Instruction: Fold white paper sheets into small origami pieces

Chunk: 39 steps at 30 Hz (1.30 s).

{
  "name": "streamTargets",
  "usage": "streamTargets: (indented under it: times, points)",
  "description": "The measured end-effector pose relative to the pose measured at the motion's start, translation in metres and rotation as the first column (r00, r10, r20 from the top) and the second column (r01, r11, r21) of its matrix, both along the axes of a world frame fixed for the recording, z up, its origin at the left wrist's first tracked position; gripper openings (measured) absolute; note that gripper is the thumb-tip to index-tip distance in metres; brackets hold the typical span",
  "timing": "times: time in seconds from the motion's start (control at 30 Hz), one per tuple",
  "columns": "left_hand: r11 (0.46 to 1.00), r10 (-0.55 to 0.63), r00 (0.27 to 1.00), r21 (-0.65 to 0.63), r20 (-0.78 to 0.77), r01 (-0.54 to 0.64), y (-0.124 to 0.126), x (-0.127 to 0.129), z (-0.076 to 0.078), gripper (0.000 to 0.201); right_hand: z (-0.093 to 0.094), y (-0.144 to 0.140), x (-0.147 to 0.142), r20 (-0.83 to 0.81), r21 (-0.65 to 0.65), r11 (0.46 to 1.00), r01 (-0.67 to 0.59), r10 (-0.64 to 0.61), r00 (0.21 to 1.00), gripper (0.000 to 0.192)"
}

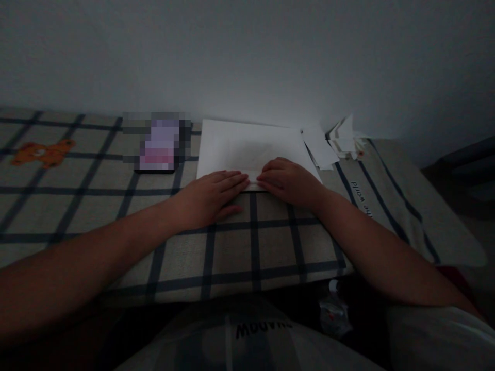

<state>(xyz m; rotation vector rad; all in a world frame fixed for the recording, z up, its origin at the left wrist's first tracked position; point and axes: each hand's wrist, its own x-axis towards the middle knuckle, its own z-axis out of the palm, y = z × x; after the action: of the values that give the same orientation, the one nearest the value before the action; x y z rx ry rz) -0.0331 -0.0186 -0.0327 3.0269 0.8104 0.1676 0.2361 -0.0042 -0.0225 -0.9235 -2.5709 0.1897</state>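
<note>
A white sheet of paper [220,141] lies on the checked tablecloth, with a narrow strip folded along its near edge. My left hand [204,198] rests flat over the left part of that edge, fingers stretched to the right and thumb apart on the cloth. On the right part of the fold, my right hand [290,180] has its fingers bent and pressed together, gripping the paper's edge. The fingertips of both hands point at each other with a small gap between them.
Left of the paper lies a phone [160,147] with a lit, blurred screen. Small paper pieces [320,147] and a folded paper shape [344,135] sit to the right. A wall [247,62] stands behind the tablecloth [232,242]. Below its front edge is a clear plastic bottle [334,312].
</note>
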Motion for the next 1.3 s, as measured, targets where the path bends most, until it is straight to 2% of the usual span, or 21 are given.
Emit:
streamTargets:
  times: [0.33,0.8,0.93,1.1,1.3]
  points:
    - [1.0,0.021,1.0,-0.011,-0.019,-0.021,-0.0005,-0.0014,0.0016,0.066,0.0039,-0.0003,0.0027,0.024,-0.024,1.0,-0.011,0.011,1.0,0.032]
    - [0.999,0.023,1.0,-0.035,0.014,-0.022,-0.0021,-0.0021,0.0009,0.067,-0.003,0.001,0.0029,-0.085,-0.038,0.999,0.035,-0.038,0.996,0.022]
    - [0.999,0.036,0.999,-0.023,0.017,-0.035,-0.0037,-0.0017,0.0015,0.066,-0.0016,0.001,0.0036,-0.052,-0.08,0.995,0.054,-0.058,0.997,0.024]
    - [0.998,0.057,0.998,-0.002,0.036,-0.057,-0.0052,-0.001,0.0025,0.066,0.0009,0.0018,0.004,-0.044,-0.074,0.996,0.047,-0.05,0.998,0.026]
    - [0.997,0.066,0.996,-0.036,0.062,-0.064,-0.0028,-0.0011,0.0032,0.07,0.0011,0.0024,0.0039,-0.05,-0.076,0.996,0.047,-0.051,0.997,0.025]
